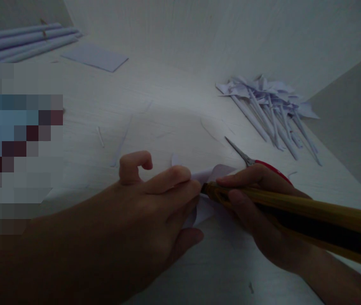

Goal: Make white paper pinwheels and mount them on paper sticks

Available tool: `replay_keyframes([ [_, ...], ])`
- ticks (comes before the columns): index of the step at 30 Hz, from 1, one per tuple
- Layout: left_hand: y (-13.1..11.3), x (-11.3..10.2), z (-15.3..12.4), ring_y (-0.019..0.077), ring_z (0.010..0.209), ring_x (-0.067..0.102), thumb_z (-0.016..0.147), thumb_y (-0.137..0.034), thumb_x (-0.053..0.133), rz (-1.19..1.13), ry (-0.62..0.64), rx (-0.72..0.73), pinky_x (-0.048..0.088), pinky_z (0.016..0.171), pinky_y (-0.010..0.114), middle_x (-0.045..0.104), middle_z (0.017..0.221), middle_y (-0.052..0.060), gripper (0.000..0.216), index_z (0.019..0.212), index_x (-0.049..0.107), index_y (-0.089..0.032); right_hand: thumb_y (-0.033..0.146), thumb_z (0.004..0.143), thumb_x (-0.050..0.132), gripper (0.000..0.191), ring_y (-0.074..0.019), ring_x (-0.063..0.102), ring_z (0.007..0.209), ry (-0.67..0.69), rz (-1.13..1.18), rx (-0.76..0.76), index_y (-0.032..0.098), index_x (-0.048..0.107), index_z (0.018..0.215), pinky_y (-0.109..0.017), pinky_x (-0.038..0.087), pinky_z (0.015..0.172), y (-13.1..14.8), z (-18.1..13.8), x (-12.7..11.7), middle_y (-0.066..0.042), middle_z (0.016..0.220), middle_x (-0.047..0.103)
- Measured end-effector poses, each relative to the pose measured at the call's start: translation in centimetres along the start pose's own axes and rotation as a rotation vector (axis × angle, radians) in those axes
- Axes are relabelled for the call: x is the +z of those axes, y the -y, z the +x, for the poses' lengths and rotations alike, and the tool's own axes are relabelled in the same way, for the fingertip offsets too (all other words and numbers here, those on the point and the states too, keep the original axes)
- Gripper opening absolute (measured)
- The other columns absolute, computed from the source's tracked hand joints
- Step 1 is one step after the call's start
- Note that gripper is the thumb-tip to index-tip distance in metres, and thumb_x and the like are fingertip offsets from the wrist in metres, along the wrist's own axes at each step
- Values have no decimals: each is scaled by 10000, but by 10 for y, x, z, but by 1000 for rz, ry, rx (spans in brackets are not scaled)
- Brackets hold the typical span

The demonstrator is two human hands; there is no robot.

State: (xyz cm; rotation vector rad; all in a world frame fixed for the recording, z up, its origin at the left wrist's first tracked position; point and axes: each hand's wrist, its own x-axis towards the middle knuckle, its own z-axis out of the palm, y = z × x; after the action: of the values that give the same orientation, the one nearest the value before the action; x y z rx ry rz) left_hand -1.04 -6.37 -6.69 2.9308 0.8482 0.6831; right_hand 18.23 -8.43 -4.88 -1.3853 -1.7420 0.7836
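Folded white paper (206, 209) lies between my hands, close to the tabletop. My left hand (155, 207) is closed on the paper, its fingers bent over it and the thumb low in front. One finger is raised and curled in the air. In my right hand (263, 212) is a long yellow-and-black tool (314, 218), gripped near its dark narrow tip. That tip meets the paper beside my left fingertips; its exact kind I cannot make out. Just behind my right hand lie scissors (247, 160) with red handles, partly hidden.
Several rolled paper sticks with folded paper ends (272, 106) are piled at the right back. Long paper rolls (28, 40) lie at the left back near a flat paper sheet (94, 57). Thin paper scraps (123, 140) are scattered over the white table (174, 123). A blurred-out patch covers the left.
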Motion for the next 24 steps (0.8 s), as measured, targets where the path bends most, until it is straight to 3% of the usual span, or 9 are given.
replay_keyframes([
  [12,1,0,0,185,950,497,900,-261,371,-13,9,9,334,929,367,619,977,33,272,1002,618,-211,220,744,610,57,-114,580,531,13,19,-3,267,623,774,-206,452,453,1,1,0,14,661,648],
  [24,2,-1,1,177,930,506,914,-259,363,-22,-10,-1,337,903,371,634,978,20,273,942,628,-197,229,740,621,54,-112,567,510,15,-21,-19,275,623,767,-205,429,434,1,0,1,23,629,644],
])
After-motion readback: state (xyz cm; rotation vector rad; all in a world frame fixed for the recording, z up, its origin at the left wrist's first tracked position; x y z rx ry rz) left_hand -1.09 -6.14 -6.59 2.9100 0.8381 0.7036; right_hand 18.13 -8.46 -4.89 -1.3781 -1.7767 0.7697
